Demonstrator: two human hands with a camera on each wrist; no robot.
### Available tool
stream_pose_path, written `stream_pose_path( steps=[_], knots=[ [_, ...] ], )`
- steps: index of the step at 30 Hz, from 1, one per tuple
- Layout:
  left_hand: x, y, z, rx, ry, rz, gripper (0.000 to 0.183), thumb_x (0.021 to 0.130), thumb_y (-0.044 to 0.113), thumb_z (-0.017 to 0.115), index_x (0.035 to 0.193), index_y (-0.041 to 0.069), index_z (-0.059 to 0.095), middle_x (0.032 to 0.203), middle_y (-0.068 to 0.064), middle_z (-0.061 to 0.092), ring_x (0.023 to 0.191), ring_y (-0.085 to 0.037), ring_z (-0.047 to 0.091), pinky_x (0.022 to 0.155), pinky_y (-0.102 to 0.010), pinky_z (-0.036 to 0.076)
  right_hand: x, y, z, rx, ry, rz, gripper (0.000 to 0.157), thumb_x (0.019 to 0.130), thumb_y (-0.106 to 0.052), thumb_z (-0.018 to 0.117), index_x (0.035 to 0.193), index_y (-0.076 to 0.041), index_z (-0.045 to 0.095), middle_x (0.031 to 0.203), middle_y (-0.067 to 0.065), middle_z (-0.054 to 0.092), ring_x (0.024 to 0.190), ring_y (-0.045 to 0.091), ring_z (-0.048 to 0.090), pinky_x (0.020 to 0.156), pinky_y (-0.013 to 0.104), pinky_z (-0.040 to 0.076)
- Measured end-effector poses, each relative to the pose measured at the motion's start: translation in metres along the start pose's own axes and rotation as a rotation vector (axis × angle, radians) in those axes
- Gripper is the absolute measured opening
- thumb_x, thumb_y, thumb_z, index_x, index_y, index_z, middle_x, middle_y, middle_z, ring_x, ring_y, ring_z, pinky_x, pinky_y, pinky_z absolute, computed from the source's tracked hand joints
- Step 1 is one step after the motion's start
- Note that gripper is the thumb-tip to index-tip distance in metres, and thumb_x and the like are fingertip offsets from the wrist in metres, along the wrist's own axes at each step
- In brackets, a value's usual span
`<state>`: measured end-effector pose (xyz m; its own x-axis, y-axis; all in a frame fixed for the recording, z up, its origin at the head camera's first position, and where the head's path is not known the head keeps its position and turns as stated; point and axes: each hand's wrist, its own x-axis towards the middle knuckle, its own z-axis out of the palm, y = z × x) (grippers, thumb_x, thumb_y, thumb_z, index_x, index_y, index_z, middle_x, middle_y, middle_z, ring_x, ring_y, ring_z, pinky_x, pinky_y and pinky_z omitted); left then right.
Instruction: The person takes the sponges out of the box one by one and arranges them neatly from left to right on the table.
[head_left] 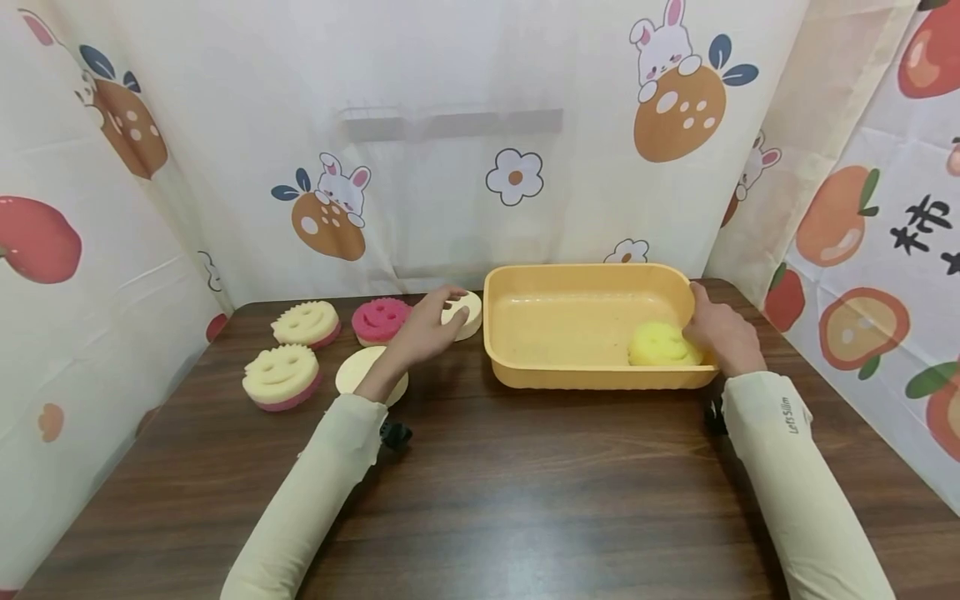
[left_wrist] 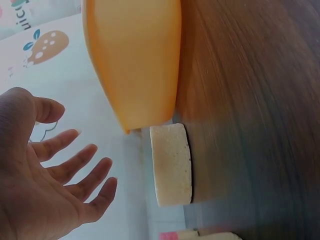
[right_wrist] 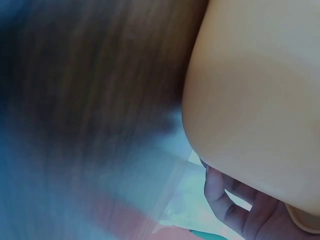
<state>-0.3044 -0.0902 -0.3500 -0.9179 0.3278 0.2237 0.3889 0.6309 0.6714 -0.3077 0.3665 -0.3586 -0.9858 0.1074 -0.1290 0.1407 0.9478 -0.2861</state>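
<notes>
My left hand (head_left: pixel 427 329) hovers over a round cream sponge (head_left: pixel 470 319) beside the tub, thumb and fingers spread. In the left wrist view, that hand (left_wrist: pixel 55 185) holds nothing, and the cream sponge (left_wrist: pixel 171 165) lies apart from its fingertips. A yellow-orange plastic tub (head_left: pixel 600 377) stands right of the sponge. My right hand (head_left: pixel 726 335) grips the tub's right rim. In the right wrist view, the curled fingers of this hand (right_wrist: pixel 235 210) lie against the outer wall of the tub (right_wrist: pixel 255 110). A yellow smiley sponge (head_left: pixel 658 343) lies inside the tub near that hand.
Left of the tub lie a pink smiley sponge (head_left: pixel 378 320), two cream-and-pink smiley sponges, the nearer one (head_left: pixel 281 373) and the farther one (head_left: pixel 306 322), and a plain cream disc (head_left: pixel 360 372) partly behind the left wrist. Patterned curtains (head_left: pixel 450 208) enclose the brown wooden table (head_left: pixel 487 500).
</notes>
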Motion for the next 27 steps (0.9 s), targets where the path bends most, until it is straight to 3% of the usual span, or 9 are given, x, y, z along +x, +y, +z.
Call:
stream_pose_path(
  steps=[12,27],
  knots=[
    [0.005,0.012,0.009,0.011,-0.004,0.068,0.048,0.099,0.026,0.049,0.138,-0.002,0.050,0.140,-0.021,0.054,0.131,-0.036,0.051,0.108,-0.052,0.043,0.001,0.000,0.001,-0.004,0.002,0.002,0.079,0.095,-0.019,0.043,0.158,-0.006,-0.002,0.120,0.040,0.052,0.088,0.044,0.056,0.070,0.055,0.045],
    [0.017,0.027,0.025,-0.002,-0.017,0.085,0.044,0.100,0.022,0.050,0.138,0.000,0.050,0.141,-0.019,0.054,0.131,-0.033,0.052,0.111,-0.045,0.041,0.000,0.000,0.002,-0.011,0.027,-0.013,0.078,0.094,-0.018,0.043,0.158,-0.006,0.001,0.116,0.040,0.054,0.084,0.042,0.058,0.066,0.053,0.045]
  ],
)
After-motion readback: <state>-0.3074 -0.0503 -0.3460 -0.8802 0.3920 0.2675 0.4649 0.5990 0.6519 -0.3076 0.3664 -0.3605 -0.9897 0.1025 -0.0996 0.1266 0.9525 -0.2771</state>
